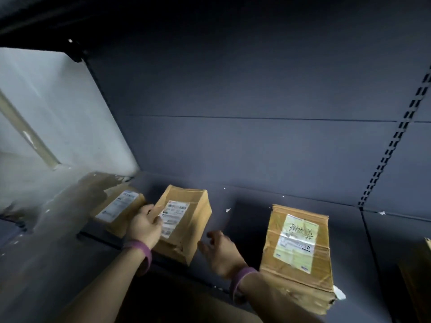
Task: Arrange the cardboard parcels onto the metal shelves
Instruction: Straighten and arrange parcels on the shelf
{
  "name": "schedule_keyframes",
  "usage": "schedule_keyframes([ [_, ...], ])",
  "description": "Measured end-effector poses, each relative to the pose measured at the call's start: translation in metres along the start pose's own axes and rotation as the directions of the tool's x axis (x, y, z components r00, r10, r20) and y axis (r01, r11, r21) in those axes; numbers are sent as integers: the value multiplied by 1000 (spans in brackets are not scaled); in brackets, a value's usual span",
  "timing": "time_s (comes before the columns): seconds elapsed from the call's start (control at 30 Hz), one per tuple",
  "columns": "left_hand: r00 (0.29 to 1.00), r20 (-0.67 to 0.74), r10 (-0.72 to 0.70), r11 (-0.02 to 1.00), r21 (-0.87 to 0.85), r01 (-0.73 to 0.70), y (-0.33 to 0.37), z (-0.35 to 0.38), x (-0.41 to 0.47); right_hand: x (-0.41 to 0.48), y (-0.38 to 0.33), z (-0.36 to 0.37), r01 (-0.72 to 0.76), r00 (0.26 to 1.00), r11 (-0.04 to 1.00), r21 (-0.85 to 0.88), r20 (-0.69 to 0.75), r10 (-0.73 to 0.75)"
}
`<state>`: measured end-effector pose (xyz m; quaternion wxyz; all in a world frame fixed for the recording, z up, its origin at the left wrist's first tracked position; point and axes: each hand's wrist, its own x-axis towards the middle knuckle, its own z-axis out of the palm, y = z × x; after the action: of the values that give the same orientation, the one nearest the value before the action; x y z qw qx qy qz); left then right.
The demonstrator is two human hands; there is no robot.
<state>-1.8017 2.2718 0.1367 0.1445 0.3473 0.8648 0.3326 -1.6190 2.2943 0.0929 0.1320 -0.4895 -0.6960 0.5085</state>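
Three taped cardboard parcels lie on the dark metal shelf [245,220]. The left parcel [119,206] sits against the shelf's left end. My left hand [145,226] grips the left edge of the middle parcel [186,220], fingers curled over its label side. My right hand [220,250] hovers just right of that parcel, fingers relaxed and spread, holding nothing. The right parcel [300,250] with a yellowish label lies beyond my right wrist, near the shelf's front edge.
A dark back panel [256,113] rises behind the shelf, with a slotted upright [394,145] at right. A pale wall [46,113] borders the left. The corner of another cardboard box [419,271] shows at the far right. Bare shelf lies between the middle and right parcels.
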Motion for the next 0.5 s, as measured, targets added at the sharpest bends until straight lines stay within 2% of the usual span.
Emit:
schedule_keyframes([
  [0.07, 998, 4, -67, 996, -50, 67, -21, -4, 32, 16, -6, 19, -80, 997, 997, 0, 19, 80],
  [0.17, 983, 151, -107, 991, -59, 117, -44, 5, 71, 41, -21, 39, -153, 988, 986, 68, -21, 154],
  [0.23, 964, 260, -63, 995, -64, 82, -57, 14, 90, 57, -30, 51, -167, 984, 979, 113, -47, 174],
  [0.3, 941, 337, 5, 997, -79, 23, -68, 18, 99, 69, -36, 60, -194, 976, 978, 69, -89, 200],
  [0.4, 916, 393, 79, 993, -108, -39, -77, 15, 108, 81, -40, 65, -249, 961, 967, 47, -112, 253],
  [0.5, 912, 404, 63, 992, -124, -13, -81, 10, 109, 85, -46, 64, -297, 953, 953, 61, -46, 300],
])
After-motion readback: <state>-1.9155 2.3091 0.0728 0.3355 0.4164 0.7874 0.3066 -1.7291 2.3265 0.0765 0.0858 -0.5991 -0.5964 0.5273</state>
